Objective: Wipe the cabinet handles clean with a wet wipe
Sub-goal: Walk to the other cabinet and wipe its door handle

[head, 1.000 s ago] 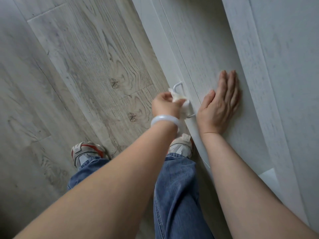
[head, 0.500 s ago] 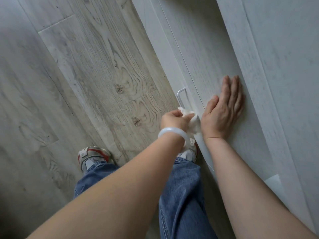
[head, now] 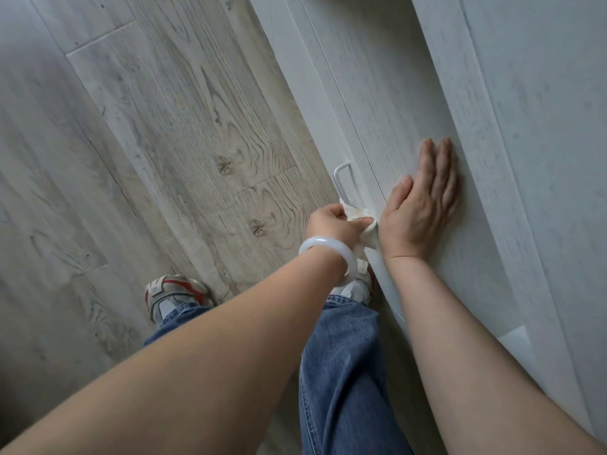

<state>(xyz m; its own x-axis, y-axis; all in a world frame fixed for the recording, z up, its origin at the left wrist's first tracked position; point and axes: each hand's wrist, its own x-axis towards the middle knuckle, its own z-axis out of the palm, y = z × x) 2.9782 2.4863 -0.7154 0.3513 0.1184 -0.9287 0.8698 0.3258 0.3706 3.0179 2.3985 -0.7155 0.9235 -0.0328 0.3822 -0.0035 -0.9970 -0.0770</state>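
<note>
From the head camera I look down at a wood-grain floor [head: 138, 152] filling the left half of the view, grey planks with dark knots. The white cabinet [head: 410, 103] takes up the right side, its door face running diagonally from the top centre toward the lower right. Below me I see blue jeans [head: 341, 372] and two grey sneakers with red trim (the right one is mostly hidden behind the left wrist), the left sneaker [head: 174, 293] standing on the floor planks.

My right hand [head: 423, 205] lies flat against the cabinet door, fingers straight and close together, thumb angled toward the door's edge, gripping nothing. My left hand [head: 331, 224] is curled around a crumpled wet wipe [head: 359, 215], pinching it against the lower end of the handle [head: 341, 178]. The handle is a thin white loop on the door's edge, its upper end bare and the lower end covered by the wipe. A pale bangle [head: 328, 254] sits on the left wrist. The two hands are just beside each other, the wipe between them.
</note>
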